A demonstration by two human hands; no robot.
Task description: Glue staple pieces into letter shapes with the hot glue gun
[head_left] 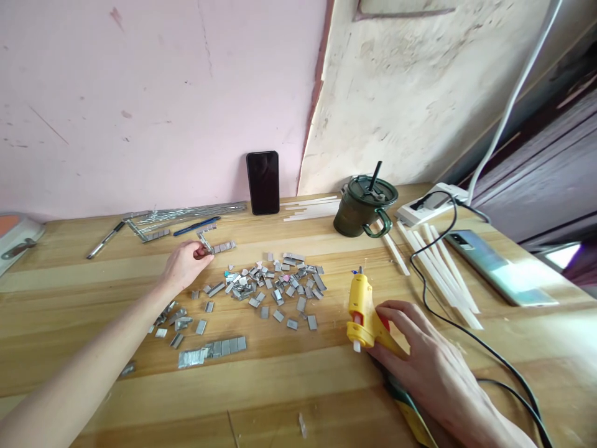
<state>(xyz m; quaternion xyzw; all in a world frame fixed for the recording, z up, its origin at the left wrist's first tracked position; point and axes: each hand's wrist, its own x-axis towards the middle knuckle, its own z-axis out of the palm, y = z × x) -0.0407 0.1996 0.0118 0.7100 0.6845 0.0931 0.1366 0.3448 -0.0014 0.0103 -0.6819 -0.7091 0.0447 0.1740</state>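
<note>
My left hand (pixel 186 260) pinches an L-shaped strip of small silver metal pieces (pixel 222 246) above the table's far left. A yellow hot glue gun (pixel 360 302) lies in my right hand (pixel 429 348), whose fingers are around its handle; a white glue stick shows at its rear end and the nozzle points away from me. Between the hands spreads a pile of loose silver metal pieces (pixel 280 283), with a few pink and teal bits among them. Closer to me, a joined row of such pieces (pixel 212 352) rests flat on the wood.
Behind stand a black phone (pixel 263 182) against the wall and a dark green lidded mug (pixel 364 208) with a straw. White glue sticks (pixel 443 274), another phone (pixel 499 267), a power strip (pixel 431 202) and black cable (pixel 494 354) occupy the right. Thin metal rods (pixel 200 211) lie at back left.
</note>
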